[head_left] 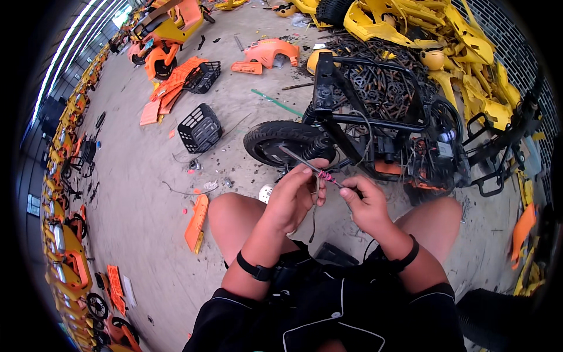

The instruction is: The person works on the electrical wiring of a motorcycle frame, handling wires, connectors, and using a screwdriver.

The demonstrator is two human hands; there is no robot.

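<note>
My left hand (291,199) has its fingers closed round a long, thin grey rod (298,156) that slants from upper left to lower right. Bright pink winding (326,176) sits on the rod just beyond these fingers. The rod's lower right end is pinched between thumb and fingers of my right hand (368,205). A thin dark cord (313,224) hangs below my left hand. Right in front of both hands stands a stripped black scooter frame (338,126), its rear wheel (275,136) at the left and exposed wiring (431,164) at the right. What exactly the rod is, I cannot tell.
A black plastic basket (200,128) lies on the concrete floor to the left. Orange panels (176,87) are scattered beyond it, another orange piece (197,223) beside my knee. Dark metal parts (375,76) and yellow body panels (469,53) are heaped behind the frame. Scooters (67,234) line the left wall.
</note>
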